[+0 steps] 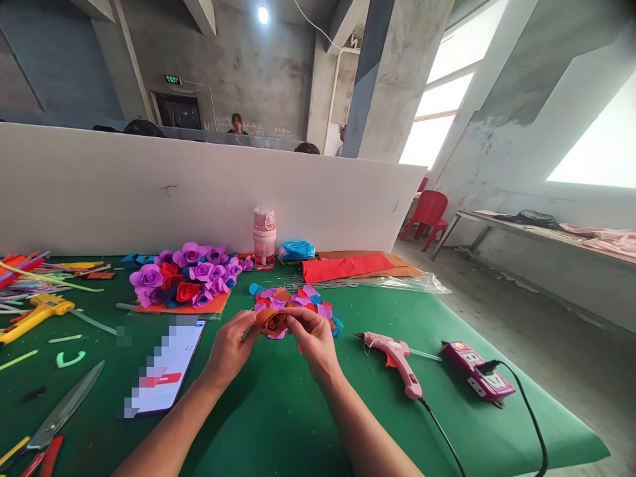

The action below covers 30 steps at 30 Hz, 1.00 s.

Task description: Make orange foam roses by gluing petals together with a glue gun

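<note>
Between my two hands, above the green table, is an orange-brown paper rose [273, 322] with a rolled centre. My left hand [233, 346] pinches its left edge. The fingers of my right hand [314, 338] are closed on its right side. Just behind it lies a pile of cut petals [325, 309] in purple, blue, red and brown. Farther left, finished purple roses [213, 275] and red roses [187, 291] are heaped on orange paper. A pink glue gun [397, 361] with a clear glue stick rests to the right of my right hand.
A phone [166, 371] lies beside my left forearm. Scissors [67, 404] and a yellow glue gun [40, 315] are at the left. A purple power box [477, 374] with a black cable stands right. A pink bottle [264, 240] stands before the white partition [209, 192].
</note>
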Tool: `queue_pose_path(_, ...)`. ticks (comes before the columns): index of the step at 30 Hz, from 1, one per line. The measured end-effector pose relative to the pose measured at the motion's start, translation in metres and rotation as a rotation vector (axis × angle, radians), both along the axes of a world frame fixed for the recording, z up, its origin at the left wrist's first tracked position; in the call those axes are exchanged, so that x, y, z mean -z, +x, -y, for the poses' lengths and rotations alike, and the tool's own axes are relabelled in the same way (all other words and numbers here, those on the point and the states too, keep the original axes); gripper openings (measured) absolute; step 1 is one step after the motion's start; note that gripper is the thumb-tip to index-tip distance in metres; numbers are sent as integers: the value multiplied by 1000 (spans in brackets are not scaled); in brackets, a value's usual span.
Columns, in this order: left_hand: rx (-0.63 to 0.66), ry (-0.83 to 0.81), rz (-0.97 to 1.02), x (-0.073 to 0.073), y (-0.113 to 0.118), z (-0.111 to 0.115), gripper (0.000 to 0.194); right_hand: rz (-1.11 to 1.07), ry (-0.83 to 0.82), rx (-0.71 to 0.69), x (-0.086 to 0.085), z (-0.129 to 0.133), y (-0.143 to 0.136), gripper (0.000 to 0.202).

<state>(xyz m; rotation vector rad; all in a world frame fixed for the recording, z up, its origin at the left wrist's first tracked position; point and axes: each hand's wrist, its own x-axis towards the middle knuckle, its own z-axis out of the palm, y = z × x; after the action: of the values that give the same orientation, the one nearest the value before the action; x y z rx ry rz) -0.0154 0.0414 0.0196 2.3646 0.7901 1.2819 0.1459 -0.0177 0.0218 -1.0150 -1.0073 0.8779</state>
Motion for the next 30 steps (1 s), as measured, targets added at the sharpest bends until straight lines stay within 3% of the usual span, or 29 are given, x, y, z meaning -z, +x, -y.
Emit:
queue_pose_path(9, 27, -5, -11, 1, -2, -1, 21, 335, 129, 142, 4, -1, 4, 21)
queue_pose_path(17, 67, 26, 4, -1, -3, -3, 23, 138, -18, 36, 3, -3, 3, 28)
queue_pose_path(30, 31, -5, 1, 1, -3, -4, 22, 391, 109, 74, -6, 3, 8, 21)
